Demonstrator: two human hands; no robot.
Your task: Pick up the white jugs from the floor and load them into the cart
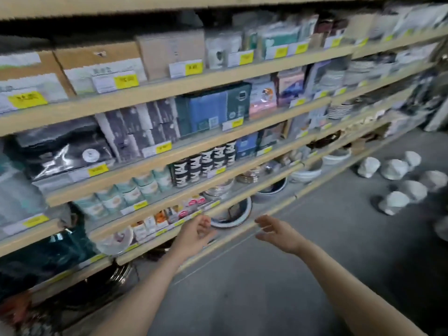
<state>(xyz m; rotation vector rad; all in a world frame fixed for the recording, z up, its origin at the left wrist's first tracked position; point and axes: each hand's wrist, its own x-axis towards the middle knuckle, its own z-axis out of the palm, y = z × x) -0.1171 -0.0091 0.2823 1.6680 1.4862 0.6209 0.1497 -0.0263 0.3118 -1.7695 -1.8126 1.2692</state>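
Hands empty: left hand (197, 230) and right hand (276, 232) both loosely spread, out ahead, gripping nothing. Jugs (397, 180) sit clustered on floor (266, 287) far right, well apart from me. Cart not visible, so I can't judge how many are loaded.

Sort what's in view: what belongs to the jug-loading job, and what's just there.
Job: white jugs clustered on the floor at right; left hand and right hand, both empty, fingers relaxed.

Just there: shelves of boxed goods, bowls, price tags. No cart visible.
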